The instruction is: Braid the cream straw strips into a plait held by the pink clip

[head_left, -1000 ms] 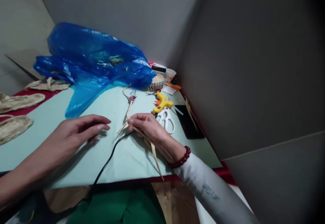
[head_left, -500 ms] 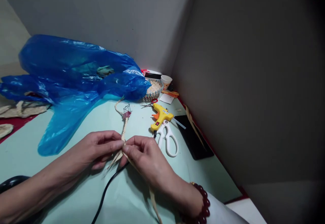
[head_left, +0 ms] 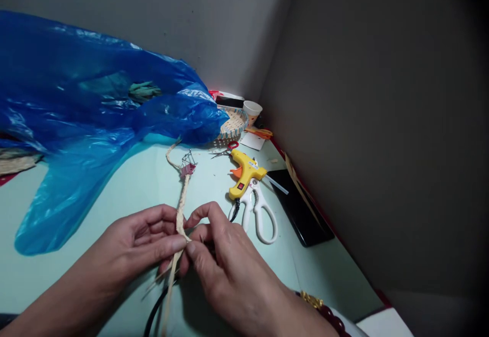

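Observation:
A pale braided cord of flat, straw-like strips [head_left: 183,199] runs from a purple binder clip [head_left: 188,169] down to my hands. My left hand [head_left: 148,245] pinches the lower end of the braid between thumb and fingers. Close against it, my right hand [head_left: 217,250] pinches a strip at the same spot, its index finger bent beside the braid. Loose strip ends hang below the fingers, one long strip trailing toward the bottom edge. A thin curled tail of the same material lies above the clip.
Right of the braid lie a yellow glue gun [head_left: 244,174], white-handled scissors [head_left: 263,214] and a black tablet-like slab [head_left: 301,209]. A large blue plastic bag [head_left: 95,107] covers the left rear. Behind stand a woven basket [head_left: 233,123] and a paper cup [head_left: 252,110]. A black cable [head_left: 155,309] passes below my hands.
My hands have moved slightly down, and more of the braid shows above them. A long strip that hung under my right hand now hangs down between both hands. The view has shifted a little.

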Action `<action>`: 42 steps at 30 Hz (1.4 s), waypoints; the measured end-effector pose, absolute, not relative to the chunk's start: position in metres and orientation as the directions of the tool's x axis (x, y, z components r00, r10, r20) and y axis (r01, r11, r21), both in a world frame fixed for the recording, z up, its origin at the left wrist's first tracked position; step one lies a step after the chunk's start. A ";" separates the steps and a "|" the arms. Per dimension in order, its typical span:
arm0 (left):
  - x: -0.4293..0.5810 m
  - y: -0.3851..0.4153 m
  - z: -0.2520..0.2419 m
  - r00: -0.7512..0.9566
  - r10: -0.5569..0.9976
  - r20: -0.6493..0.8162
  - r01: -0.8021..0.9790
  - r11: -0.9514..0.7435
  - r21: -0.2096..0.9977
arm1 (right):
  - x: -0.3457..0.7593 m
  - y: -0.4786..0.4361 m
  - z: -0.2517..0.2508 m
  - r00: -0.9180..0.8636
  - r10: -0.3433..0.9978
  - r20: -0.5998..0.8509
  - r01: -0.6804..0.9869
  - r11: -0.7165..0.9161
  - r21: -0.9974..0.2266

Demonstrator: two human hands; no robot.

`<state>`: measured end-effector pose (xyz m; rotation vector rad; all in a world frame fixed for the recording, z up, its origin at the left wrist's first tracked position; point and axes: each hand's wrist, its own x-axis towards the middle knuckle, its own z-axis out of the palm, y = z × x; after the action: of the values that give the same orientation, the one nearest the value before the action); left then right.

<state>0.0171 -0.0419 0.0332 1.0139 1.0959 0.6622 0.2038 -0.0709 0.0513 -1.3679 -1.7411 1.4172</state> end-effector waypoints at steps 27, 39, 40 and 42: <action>0.019 -0.052 0.028 0.329 0.799 -0.502 -0.282 0.591 0.756 | 0.214 -0.059 0.061 -0.474 0.841 -0.260 0.393 -0.062 -0.917; 0.020 -0.053 0.032 0.226 0.820 -0.525 -0.334 0.572 0.749 | 0.238 -0.050 0.052 -0.634 0.704 -0.319 0.195 -0.254 -0.947; 0.021 -0.053 0.031 0.214 0.820 -0.531 -0.321 0.572 0.755 | 0.238 -0.049 0.050 -0.642 0.699 -0.315 0.196 -0.248 -0.949; 0.021 -0.053 0.029 0.177 0.812 -0.556 -0.299 0.583 0.756 | 0.240 -0.049 0.047 -0.658 0.685 -0.313 0.193 -0.248 -0.949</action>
<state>0.0212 -0.0533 0.0289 0.5492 1.1353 0.8448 0.2396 -0.0495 0.0469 -1.0586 -1.6619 1.9703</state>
